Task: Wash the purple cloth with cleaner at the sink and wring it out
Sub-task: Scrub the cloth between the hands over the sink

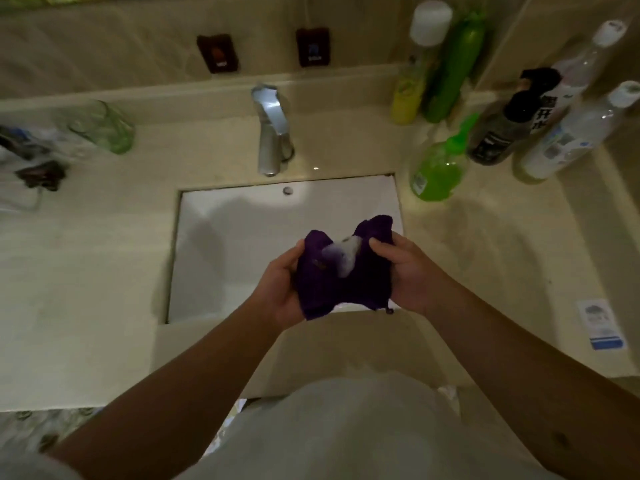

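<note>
Purple cloth: bunched between both hands, held above the near edge of the sink, with a pale foamy blob of whitish lather on its top middle.
Left hand: fingers and thumb curled round the cloth's left side, gripping it.
Right hand: thumb on top, fingers wrapped under the cloth's right side, gripping it.
Sink: white rectangular basin set into a beige counter; I can't tell if water stands in it.
Tap: chrome, at the far edge of the basin, no stream visible.
Right of the sink: a green spray bottle nearest the basin, a dark pump bottle beyond it, clear bottles further right, and a tall green bottle against the far wall.
Left of the sink: a greenish glass on the far counter, with blurred dark clutter beside it.
Person: light shirt, bare forearms reaching forward.
</note>
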